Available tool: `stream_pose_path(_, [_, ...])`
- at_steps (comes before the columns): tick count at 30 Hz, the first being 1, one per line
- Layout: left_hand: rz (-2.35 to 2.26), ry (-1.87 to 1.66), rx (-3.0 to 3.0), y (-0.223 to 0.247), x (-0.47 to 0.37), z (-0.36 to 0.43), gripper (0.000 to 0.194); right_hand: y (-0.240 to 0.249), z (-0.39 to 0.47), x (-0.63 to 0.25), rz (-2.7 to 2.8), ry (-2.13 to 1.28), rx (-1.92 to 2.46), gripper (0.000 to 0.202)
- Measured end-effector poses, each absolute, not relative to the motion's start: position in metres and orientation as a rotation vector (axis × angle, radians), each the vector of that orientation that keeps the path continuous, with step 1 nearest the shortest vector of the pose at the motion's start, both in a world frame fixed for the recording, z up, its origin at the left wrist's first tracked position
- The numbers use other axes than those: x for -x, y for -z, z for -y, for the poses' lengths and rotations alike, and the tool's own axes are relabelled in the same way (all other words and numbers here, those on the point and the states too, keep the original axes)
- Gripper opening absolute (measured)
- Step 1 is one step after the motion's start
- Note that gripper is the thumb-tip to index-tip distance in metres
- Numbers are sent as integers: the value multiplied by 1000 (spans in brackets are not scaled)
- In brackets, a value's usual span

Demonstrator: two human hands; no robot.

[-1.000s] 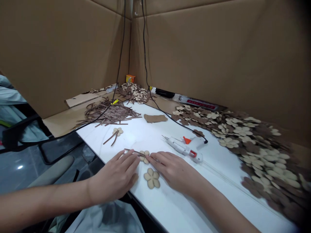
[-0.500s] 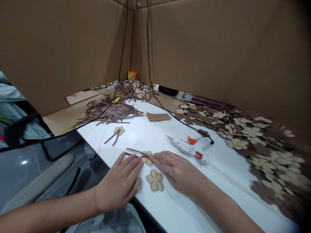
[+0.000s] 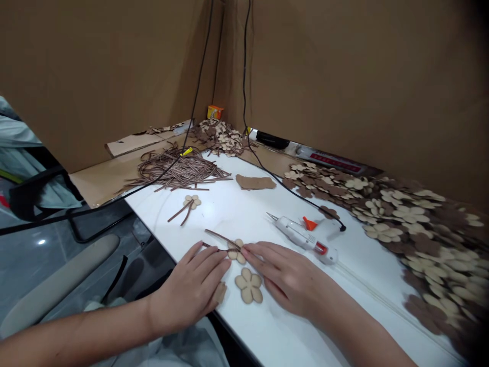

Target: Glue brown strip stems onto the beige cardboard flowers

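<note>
A beige five-petal flower cutout [image 3: 239, 256] lies on the white table with two thin brown strips [image 3: 219, 237] crossing onto it from the left. The fingers of my left hand [image 3: 200, 280] are together and bent over the lower strip, holding it near the flower. My right hand [image 3: 284, 270] presses its fingertips on the strip ends at the flower's right side, hiding part of it. Just below, a second beige flower [image 3: 248, 286] lies flat, untouched. Partly covered by my left hand is a small tan piece [image 3: 218, 292] at the table edge.
A white glue gun [image 3: 305, 237] lies right of my hands, its black cable running up. Brown strips [image 3: 179, 168] are heaped at the back left, near a flower with two strips [image 3: 191, 202]. Beige and brown flowers [image 3: 408, 219] pile along the right. Cardboard walls [image 3: 344, 76] stand behind.
The view has shifted slightly, so the table things sit a little further right. The upper strip's end lies a bit differently on the flower; both hands keep nearly the same pose.
</note>
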State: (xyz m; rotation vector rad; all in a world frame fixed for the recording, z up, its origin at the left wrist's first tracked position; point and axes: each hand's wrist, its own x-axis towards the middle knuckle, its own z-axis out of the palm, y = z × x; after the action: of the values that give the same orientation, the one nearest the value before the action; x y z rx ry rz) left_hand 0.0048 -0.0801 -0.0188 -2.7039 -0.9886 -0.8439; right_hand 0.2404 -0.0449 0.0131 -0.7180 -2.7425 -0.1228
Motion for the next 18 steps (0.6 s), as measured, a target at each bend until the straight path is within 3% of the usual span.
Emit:
stream_pose_path(6, [1143,892,2733,16,-7,91,30,-13,50,-234,2711,105,759,37])
stream_pose_path(18, [1227,601,2800,22,1,104,46,-9,47,-239,2717,103,804,38])
